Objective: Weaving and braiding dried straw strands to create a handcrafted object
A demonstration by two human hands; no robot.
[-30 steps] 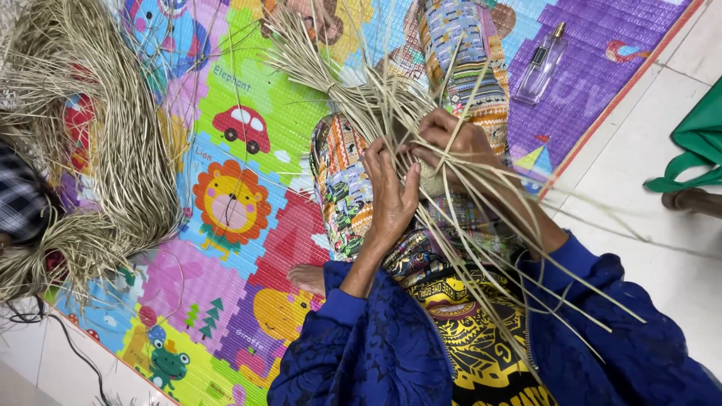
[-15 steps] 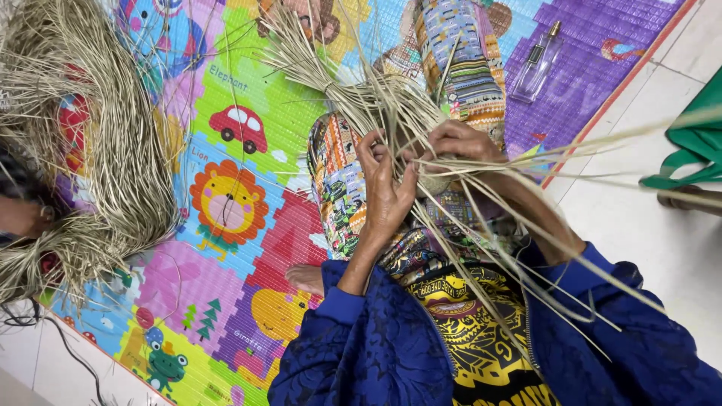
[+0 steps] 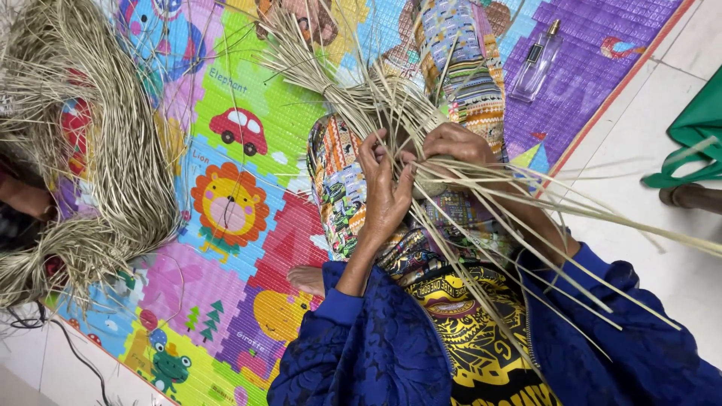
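Note:
I sit with my legs (image 3: pixel 342 188) stretched out in patterned cloth on a colourful play mat (image 3: pixel 226 210). A bundle of dry straw strands (image 3: pixel 391 101) lies across my lap, fanning out at the far end, and long loose strands (image 3: pixel 571 203) trail off to the right. My left hand (image 3: pixel 383 188) is closed on the strands near the middle of the bundle, fingers pinching them. My right hand (image 3: pixel 459 144) grips the same bundle just to the right, knuckles up. The two hands almost touch. Blue sleeves cover both my arms.
A big heap of loose straw (image 3: pixel 90 150) covers the mat's left side, with part of another person (image 3: pixel 22 199) at the left edge. A glass spray bottle (image 3: pixel 538 64) lies at the upper right. A green object (image 3: pixel 696 128) sits on the white tiled floor (image 3: pixel 677 248). A cable (image 3: pixel 71 353) runs at lower left.
Both hands have stayed on the bundle, with the fingers shifting slightly. The long loose strands have swung out farther to the right.

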